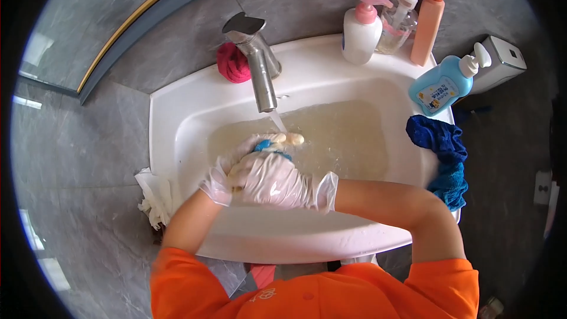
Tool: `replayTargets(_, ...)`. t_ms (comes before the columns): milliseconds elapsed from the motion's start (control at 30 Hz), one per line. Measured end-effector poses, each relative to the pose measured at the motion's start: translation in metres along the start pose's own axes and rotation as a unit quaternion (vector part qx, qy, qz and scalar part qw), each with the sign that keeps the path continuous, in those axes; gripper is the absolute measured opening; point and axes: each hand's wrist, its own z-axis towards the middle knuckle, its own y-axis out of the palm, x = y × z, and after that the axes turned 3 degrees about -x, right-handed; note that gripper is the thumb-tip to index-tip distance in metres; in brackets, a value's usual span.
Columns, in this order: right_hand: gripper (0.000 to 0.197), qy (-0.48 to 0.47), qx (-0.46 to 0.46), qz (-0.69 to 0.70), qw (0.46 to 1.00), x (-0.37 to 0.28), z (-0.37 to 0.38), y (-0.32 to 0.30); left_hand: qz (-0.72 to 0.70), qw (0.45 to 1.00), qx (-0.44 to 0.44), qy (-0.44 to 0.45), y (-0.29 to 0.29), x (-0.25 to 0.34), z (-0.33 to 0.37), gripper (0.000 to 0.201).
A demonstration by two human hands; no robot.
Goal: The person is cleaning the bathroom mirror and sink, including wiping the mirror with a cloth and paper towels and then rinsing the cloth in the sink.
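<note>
Both my hands wear thin whitish gloves and are together over the sink basin (289, 248), just under the running tap (261, 77). My left hand (233, 156) lies mostly behind my right hand (269, 178), and the two close around a small blue and cream object (264, 145). Blue patches of it show between the gloves. At the far end, rounded cream tips (293, 139) stick out close to the water stream; whether they belong to the object or are gloved fingertips is unclear. Cloudy water (342, 142) stands in the basin.
A crumpled red cloth (233, 63) sits beside the tap. Along the back right rim stand a white pump bottle (361, 35), a clear pump bottle (397, 26) and an orange bottle (427, 29). A blue pump bottle (442, 85) and blue cloths (440, 139) line the right rim; white cloth (156, 198) hangs left.
</note>
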Motion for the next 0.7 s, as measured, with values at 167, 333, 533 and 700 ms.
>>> replayTargets(167, 0.009, -0.092, -0.253, -0.308, 0.912, -0.039, 0.007, -0.031, 0.498, 0.831, 0.141, -0.205, 0.068, 0.016, 0.030, 0.030)
replayTargets(333, 0.016, -0.197, -0.371, -0.510, 0.750, -0.036, 0.000, 0.011, 0.712, 0.650, 0.066, -0.257, 0.073, 0.003, 0.042, 0.027)
replayTargets(533, 0.012, 0.040, -0.376, -0.210, 0.902, -0.029, -0.023, 0.084, 0.766, 0.568, 0.162, -0.253, 0.036, -0.023, 0.032, 0.026)
replayTargets(700, 0.011, 0.225, -0.340, 0.057, 0.911, -0.018, -0.046, 0.115, 0.760, 0.504, 0.289, -0.291, 0.033, -0.056, 0.045, 0.019)
